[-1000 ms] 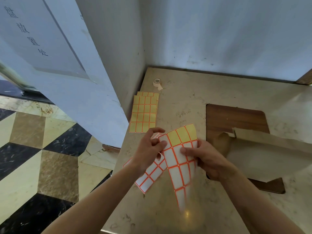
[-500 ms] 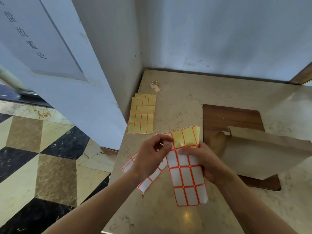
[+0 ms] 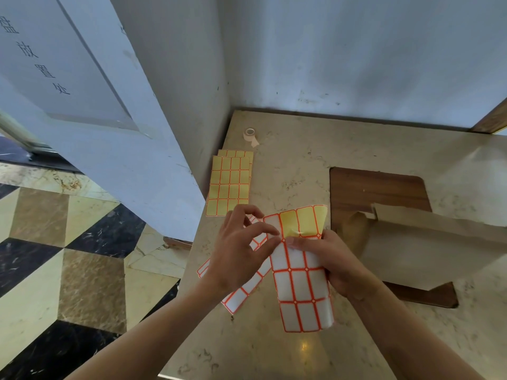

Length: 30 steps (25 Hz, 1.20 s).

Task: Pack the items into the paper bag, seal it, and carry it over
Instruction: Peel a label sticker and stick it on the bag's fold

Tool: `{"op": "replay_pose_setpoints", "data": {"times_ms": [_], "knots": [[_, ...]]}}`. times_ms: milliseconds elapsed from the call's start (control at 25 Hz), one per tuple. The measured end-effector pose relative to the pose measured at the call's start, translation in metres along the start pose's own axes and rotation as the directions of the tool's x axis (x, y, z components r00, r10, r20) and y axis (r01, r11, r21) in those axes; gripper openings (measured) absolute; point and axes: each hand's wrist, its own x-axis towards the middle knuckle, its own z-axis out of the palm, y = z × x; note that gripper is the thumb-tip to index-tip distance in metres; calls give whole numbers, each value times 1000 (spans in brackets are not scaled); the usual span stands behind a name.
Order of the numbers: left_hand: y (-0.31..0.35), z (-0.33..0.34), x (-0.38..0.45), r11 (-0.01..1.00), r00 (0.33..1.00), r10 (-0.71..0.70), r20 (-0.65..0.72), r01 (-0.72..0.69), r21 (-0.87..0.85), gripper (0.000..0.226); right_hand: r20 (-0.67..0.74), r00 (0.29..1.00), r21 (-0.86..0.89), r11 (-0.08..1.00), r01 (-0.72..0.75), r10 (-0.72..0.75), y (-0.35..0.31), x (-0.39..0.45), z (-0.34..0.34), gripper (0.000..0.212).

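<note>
Your right hand [image 3: 330, 259] grips the label sheet [image 3: 300, 272] while left fingers [image 3: 263, 231] pinch one label; the paper bag [image 3: 428, 248] on the desk [image 3: 288, 165] lies unsealed, uncarried.

A public or commercial interior, perhaps a lobby or canteen counter.

A polished stone counter [image 3: 288, 352] fills the lower right, set into a corner of scuffed pale walls [image 3: 356, 56]. At left lies a glossy floor [image 3: 68, 270] of black, tan and cream marble, and upper left a sign [image 3: 44, 64] with Chinese characters.
</note>
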Motion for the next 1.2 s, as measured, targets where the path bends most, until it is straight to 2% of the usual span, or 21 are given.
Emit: {"op": "replay_pose_setpoints", "data": {"times_ms": [160,280,600,920,1200], "knots": [[0,-1,5,983,995,103,-15,-99,157,19,-17,999,-31,999,43,-44,-1,0,0,20],[1,-2,9,972,992,119,44,-126,197,20,-21,994,-65,993,102,-104,-4,-3,1,16],[5,-7,15,998,979,25,202,-37,57,16,-38,978,-308,934,183,-204,-8,-10,5,5],[4,-7,12,1000,981,13,194,-12,-6,12,-19,956,-450,856,253,-292,-7,-14,4,6],[-1,-11,16,998,962,50,267,-40,-44,15,-69,968,-416,889,193,-242,-8,-12,6,11]]}}
